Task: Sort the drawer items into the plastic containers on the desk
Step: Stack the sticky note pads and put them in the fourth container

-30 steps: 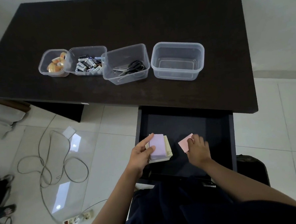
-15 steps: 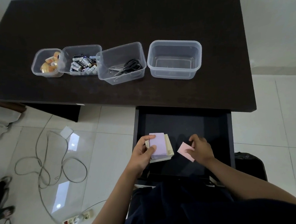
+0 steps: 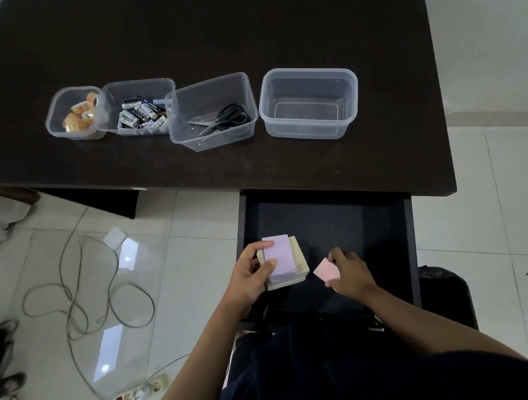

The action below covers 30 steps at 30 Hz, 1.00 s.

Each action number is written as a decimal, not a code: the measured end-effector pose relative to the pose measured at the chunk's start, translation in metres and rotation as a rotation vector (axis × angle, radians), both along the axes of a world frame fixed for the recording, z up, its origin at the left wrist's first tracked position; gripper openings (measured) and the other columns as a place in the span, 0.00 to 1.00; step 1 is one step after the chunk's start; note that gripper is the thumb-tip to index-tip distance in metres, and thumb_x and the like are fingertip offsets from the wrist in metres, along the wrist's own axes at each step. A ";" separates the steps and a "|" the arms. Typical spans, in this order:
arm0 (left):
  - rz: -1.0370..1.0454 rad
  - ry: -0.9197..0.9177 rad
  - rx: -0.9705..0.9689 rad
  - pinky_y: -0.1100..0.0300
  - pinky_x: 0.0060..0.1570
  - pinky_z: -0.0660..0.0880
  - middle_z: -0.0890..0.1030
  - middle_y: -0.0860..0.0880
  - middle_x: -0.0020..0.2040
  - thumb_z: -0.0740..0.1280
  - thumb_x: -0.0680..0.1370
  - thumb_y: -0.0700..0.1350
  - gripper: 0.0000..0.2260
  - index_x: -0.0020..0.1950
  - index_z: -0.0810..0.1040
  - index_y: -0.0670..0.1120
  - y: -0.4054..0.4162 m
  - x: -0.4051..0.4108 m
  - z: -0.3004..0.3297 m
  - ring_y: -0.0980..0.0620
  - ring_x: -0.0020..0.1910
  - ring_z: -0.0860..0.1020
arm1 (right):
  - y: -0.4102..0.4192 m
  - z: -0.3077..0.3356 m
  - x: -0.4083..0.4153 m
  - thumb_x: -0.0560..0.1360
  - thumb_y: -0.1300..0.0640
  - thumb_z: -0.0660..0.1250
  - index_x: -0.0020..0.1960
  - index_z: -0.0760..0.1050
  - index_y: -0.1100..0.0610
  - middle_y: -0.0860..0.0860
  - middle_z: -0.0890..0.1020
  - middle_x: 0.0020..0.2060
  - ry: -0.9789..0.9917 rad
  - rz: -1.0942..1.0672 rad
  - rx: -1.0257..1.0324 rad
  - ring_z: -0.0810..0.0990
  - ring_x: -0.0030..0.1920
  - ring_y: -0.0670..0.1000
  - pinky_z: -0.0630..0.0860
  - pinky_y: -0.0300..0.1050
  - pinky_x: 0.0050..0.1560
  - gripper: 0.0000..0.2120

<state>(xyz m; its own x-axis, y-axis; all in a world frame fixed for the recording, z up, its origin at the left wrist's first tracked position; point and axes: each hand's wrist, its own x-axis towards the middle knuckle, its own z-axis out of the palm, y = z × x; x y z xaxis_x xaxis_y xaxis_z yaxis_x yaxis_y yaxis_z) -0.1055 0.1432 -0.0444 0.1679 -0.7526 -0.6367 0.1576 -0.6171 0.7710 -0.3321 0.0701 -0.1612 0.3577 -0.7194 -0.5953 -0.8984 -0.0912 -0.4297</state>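
A: Gathering the last paper goods, it seems. The left hand (image 3: 251, 274) has its grip clamped on the stack of note pads (image 3: 283, 262), lilac on top, low in the open drawer (image 3: 329, 223).

B: And the right hand (image 3: 349, 272)?

A: Its grip is pinched together on the pink note (image 3: 325, 269), just beside the stack.

B: Where should they go?

A: I'd judge the empty container (image 3: 308, 102) at the right end of the worktop (image 3: 203, 36). The others already hold tape rolls (image 3: 79, 113), batteries (image 3: 140, 113) and scissors (image 3: 225, 117).

B: So the next move?

A: Probably laying the pink note on the stack, then lifting both clear of the drawer front and up over that rim.
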 end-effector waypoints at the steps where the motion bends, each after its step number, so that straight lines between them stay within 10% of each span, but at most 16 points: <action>1: -0.001 0.001 0.001 0.54 0.43 0.77 0.72 0.49 0.55 0.63 0.79 0.40 0.11 0.56 0.73 0.56 0.000 0.001 0.000 0.48 0.51 0.74 | -0.001 0.000 0.000 0.66 0.52 0.73 0.52 0.65 0.52 0.50 0.77 0.48 0.008 -0.004 -0.031 0.73 0.53 0.55 0.69 0.47 0.51 0.21; 12: -0.062 -0.102 0.026 0.51 0.46 0.78 0.71 0.48 0.58 0.64 0.79 0.44 0.11 0.53 0.72 0.61 -0.005 0.005 -0.009 0.43 0.57 0.74 | -0.029 0.076 0.031 0.72 0.60 0.72 0.49 0.72 0.53 0.53 0.82 0.39 -0.660 -0.769 0.074 0.80 0.39 0.48 0.74 0.38 0.40 0.11; 18: -0.060 -0.029 -0.022 0.41 0.51 0.77 0.77 0.41 0.57 0.63 0.79 0.40 0.11 0.53 0.73 0.58 -0.008 0.002 0.000 0.41 0.54 0.78 | -0.028 0.112 0.058 0.70 0.65 0.73 0.49 0.74 0.57 0.53 0.82 0.37 -0.805 -0.634 0.208 0.81 0.40 0.50 0.79 0.47 0.41 0.12; 30: -0.044 0.097 -0.103 0.52 0.48 0.79 0.78 0.46 0.54 0.60 0.80 0.37 0.14 0.58 0.70 0.55 -0.006 0.001 0.016 0.49 0.51 0.79 | -0.023 0.117 0.061 0.69 0.58 0.75 0.48 0.73 0.49 0.52 0.80 0.37 -0.704 -0.446 0.198 0.79 0.39 0.50 0.77 0.45 0.44 0.13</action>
